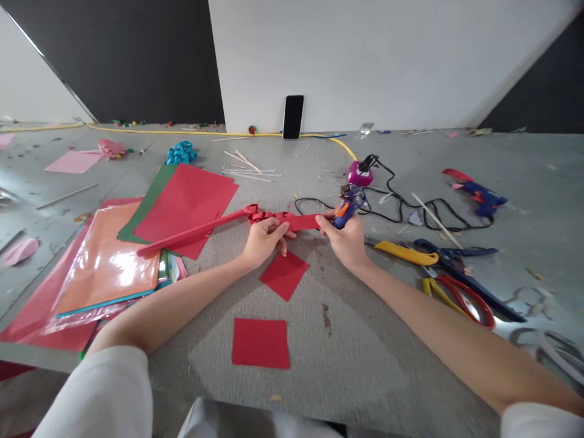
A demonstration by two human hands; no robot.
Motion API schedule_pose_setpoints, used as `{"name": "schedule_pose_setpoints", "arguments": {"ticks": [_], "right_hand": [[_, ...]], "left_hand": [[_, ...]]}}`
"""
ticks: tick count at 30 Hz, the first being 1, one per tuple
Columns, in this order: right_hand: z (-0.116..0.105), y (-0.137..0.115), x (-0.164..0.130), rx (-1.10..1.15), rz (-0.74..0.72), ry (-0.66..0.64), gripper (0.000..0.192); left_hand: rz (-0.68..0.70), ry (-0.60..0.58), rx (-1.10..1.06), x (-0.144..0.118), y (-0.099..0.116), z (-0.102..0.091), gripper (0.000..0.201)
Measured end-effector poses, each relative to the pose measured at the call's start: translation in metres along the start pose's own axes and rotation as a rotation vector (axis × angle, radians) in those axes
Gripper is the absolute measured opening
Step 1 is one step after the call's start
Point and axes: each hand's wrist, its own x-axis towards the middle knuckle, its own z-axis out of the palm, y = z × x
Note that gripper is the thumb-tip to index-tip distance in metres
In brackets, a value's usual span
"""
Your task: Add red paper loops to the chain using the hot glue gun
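**Red paper strip and glue gun at mid-counter**

Nearest the camera, a red paper square (260, 342) lies flat on the grey counter (365, 365), with a second, tilted square (284, 275) just beyond it. Going left to right: a stack of coloured sheets in clear plastic (107, 261) sits at the left, with red and green paper sheets (182, 204) behind it. A long red paper strip (196, 231) crosses the middle, curled into small loops at its centre. The left hand (265, 238) pinches it right at the loops; the right hand (347, 240) holds the strip's right end and closes around a small blue-and-orange glue gun (349, 204). The strip looks light, thin and easily creased, so it is best held close to the loops, gently. Further right lie a yellow utility knife (406, 252), scissors (460, 292) and a second glue gun (479, 198).
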Motion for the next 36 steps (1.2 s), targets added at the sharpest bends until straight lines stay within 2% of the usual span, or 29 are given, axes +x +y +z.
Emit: {"name": "schedule_pose_setpoints", "arguments": {"ticks": [2,7,11,19,28,36], "right_hand": [[0.0,0.002,0.0,-0.047,-0.022,-0.002,0.035],[-0.005,0.006,0.0,-0.158,-0.122,0.131,0.038],[-0.007,0.004,-0.002,-0.262,-0.185,0.17,0.036],[-0.004,0.0,-0.013,-0.354,-0.207,0.102,0.04],[-0.003,0.008,-0.016,-0.468,-0.248,0.059,0.034],[-0.002,0.015,-0.016,-0.573,-0.344,0.042,0.034]], "left_hand": [[0.005,0.02,0.0,0.001,0.0,0.0,0.038],[0.036,0.08,0.056,0.001,0.0,0.0,0.037],[0.037,0.138,0.139,0.0,0.001,-0.002,0.041],[0.016,0.11,0.096,0.001,0.004,0.0,0.035],[0.014,0.157,0.065,0.0,0.005,0.001,0.035],[0.072,0.113,0.111,-0.001,0.0,-0.003,0.04]]}}
